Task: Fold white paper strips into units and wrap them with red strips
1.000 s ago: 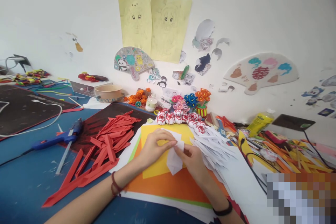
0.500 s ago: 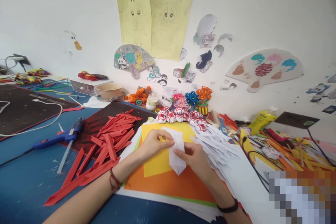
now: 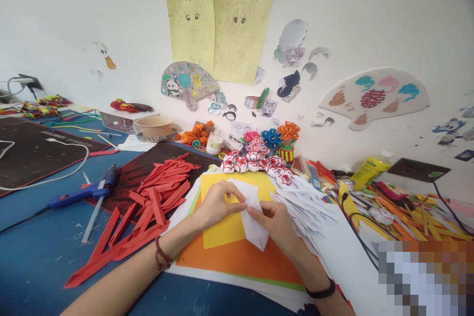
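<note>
1. Your piece of white paper (image 3: 255,229) is just below and right of the frame's centre, held above the yellow sheet (image 3: 222,233) and orange sheet (image 3: 222,257).
2. Compared with half a second ago, its lower tip swings toward the right of the frame and its lower part looks narrower, so you seem to be turning or folding it; whether a new crease is set, you cannot tell from here.
3. Your left hand (image 3: 217,207) has thumb and forefinger nearly closed at the paper's left edge.
4. Your right hand (image 3: 276,219) pinches the paper, thumb in front, its other fingers curled and partly hidden.
5. Both hands stay almost in place, fingertips now meeting, which suggests fine shaping.
6. Red folded strips (image 3: 157,206) lie left of centre, white strips (image 3: 301,210) right.
</note>
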A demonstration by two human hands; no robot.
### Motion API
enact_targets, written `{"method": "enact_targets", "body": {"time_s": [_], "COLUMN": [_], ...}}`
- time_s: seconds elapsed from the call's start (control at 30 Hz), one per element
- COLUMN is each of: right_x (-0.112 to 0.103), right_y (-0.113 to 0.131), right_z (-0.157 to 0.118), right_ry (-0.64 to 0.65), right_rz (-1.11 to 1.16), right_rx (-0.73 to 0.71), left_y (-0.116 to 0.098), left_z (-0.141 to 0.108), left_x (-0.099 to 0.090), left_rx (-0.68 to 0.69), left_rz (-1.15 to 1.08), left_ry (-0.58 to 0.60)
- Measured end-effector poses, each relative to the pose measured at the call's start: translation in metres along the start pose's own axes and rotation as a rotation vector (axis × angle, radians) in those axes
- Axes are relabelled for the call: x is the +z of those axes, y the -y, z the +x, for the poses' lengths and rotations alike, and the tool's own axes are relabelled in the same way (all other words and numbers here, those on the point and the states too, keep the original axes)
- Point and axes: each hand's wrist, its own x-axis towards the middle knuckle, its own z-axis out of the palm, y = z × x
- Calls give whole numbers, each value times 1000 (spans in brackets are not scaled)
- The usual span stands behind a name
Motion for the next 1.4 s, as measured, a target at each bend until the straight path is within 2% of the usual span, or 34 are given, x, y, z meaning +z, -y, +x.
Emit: {"method": "enact_targets", "body": {"time_s": [0.2,0.4,0.57,0.77,0.87,0.97,1.1,1.27,1.4], "right_x": [0,-1,2,7,7,5,3,0,-2], "right_y": [3,2,3,9,10,9,6,9,12], "right_z": [-1,-1,-2,-5,-5,-4,-2,-2,-3], "right_ry": [23,20,13,-66,-53,-46,-2,41,48], "right_rz": [27,65,90,64,74,57,3,23,36], "right_rx": [26,51,61,33,31,34,13,10,33], "left_y": [2,-5,-11,-4,-3,-7,-11,-7,-5], "left_z": [1,-5,-10,-14,-13,-11,-12,-13,-12], "left_x": [2,11,15,23,22,19,16,21,20], "left_rx": [-55,-83,-79,-75,-49,-30,-69,-47,-20], "left_rz": [-105,-191,-240,-202,-195,-173,-158,-224,-159], "left_ry": [79,-83,-140,-229,-185,-92,7,3,26]}}
